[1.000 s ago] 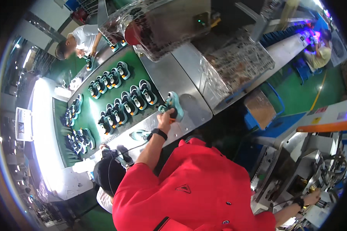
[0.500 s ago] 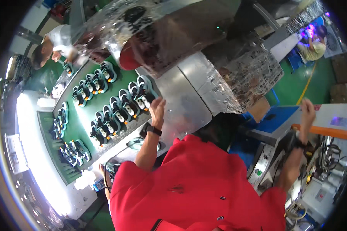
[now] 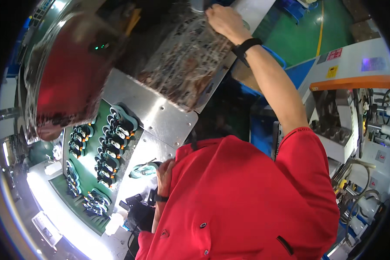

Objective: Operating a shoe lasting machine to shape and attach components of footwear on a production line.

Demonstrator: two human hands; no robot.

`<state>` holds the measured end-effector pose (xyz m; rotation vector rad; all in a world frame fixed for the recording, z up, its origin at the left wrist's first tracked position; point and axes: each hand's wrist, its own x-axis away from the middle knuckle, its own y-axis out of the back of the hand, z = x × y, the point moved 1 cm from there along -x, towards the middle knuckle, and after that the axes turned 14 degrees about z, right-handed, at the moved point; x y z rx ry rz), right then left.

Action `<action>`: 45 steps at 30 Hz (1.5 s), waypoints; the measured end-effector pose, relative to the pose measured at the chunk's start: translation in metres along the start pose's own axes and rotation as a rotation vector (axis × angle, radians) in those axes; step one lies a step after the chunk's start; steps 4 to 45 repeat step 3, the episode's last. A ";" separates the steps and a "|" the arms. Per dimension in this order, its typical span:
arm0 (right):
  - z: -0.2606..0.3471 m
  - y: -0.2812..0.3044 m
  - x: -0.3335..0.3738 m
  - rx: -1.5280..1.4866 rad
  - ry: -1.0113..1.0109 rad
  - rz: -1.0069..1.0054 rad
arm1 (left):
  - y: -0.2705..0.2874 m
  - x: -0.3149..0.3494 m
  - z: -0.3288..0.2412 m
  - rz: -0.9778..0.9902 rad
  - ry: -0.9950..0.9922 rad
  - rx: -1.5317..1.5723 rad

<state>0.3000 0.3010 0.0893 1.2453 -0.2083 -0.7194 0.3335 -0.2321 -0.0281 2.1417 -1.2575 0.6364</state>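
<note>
My right arm stretches up to the far side, and my right hand (image 3: 225,21) is at the end of a conveyor tunnel covered in crinkled clear film (image 3: 182,65). Its fingers are bent around something I cannot make out. A grey thing (image 3: 198,4) is by the fingertips. Close against my red shirt, my left hand (image 3: 164,175) hangs beside a pale green and white shoe (image 3: 144,170) on the metal bench edge. The shirt partly hides that hand, so its grip does not show. To the left, dark sneakers (image 3: 110,145) with pale soles stand in rows on a green belt (image 3: 89,160).
A red film-wrapped hood (image 3: 71,73) hangs over the belt. Metal plates (image 3: 160,117) lie between belt and tunnel. At the right stands a white machine with an orange edge (image 3: 355,84) and hoses. A black object (image 3: 141,216) and white bottle (image 3: 114,223) are at lower left.
My body and view have turned rightward. My right hand has swung from the right-hand machine to the film-covered tunnel. My left hand has left the sneaker row and dropped near my body.
</note>
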 end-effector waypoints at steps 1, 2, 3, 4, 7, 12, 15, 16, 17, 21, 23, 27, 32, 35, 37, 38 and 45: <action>0.001 0.001 0.002 -0.056 0.050 0.008 | -0.007 0.011 0.013 0.008 -0.107 -0.062; 0.005 0.007 0.004 -0.072 0.072 0.026 | -0.012 0.026 0.035 0.016 -0.208 -0.128; 0.011 0.001 0.005 -0.053 0.069 0.077 | -0.005 0.084 0.064 0.024 -0.183 -0.129; 0.011 0.001 0.005 -0.053 0.069 0.077 | -0.005 0.084 0.064 0.024 -0.183 -0.129; 0.011 0.001 0.005 -0.053 0.069 0.077 | -0.005 0.084 0.064 0.024 -0.183 -0.129; 0.011 0.001 0.005 -0.053 0.069 0.077 | -0.005 0.084 0.064 0.024 -0.183 -0.129; 0.011 0.001 0.005 -0.053 0.069 0.077 | -0.005 0.084 0.064 0.024 -0.183 -0.129; 0.011 0.001 0.005 -0.053 0.069 0.077 | -0.005 0.084 0.064 0.024 -0.183 -0.129; 0.011 0.001 0.005 -0.053 0.069 0.077 | -0.005 0.084 0.064 0.024 -0.183 -0.129; 0.011 0.001 0.005 -0.053 0.069 0.077 | -0.005 0.084 0.064 0.024 -0.183 -0.129; 0.011 0.001 0.005 -0.053 0.069 0.077 | -0.005 0.084 0.064 0.024 -0.183 -0.129; 0.011 0.001 0.005 -0.053 0.069 0.077 | -0.005 0.084 0.064 0.024 -0.183 -0.129; 0.011 0.001 0.005 -0.053 0.069 0.077 | -0.005 0.084 0.064 0.024 -0.183 -0.129; 0.011 0.001 0.005 -0.053 0.069 0.077 | -0.005 0.084 0.064 0.024 -0.183 -0.129; 0.011 0.001 0.005 -0.053 0.069 0.077 | -0.005 0.084 0.064 0.024 -0.183 -0.129; 0.011 0.001 0.005 -0.053 0.069 0.077 | -0.005 0.084 0.064 0.024 -0.183 -0.129; 0.011 0.001 0.005 -0.053 0.069 0.077 | -0.005 0.084 0.064 0.024 -0.183 -0.129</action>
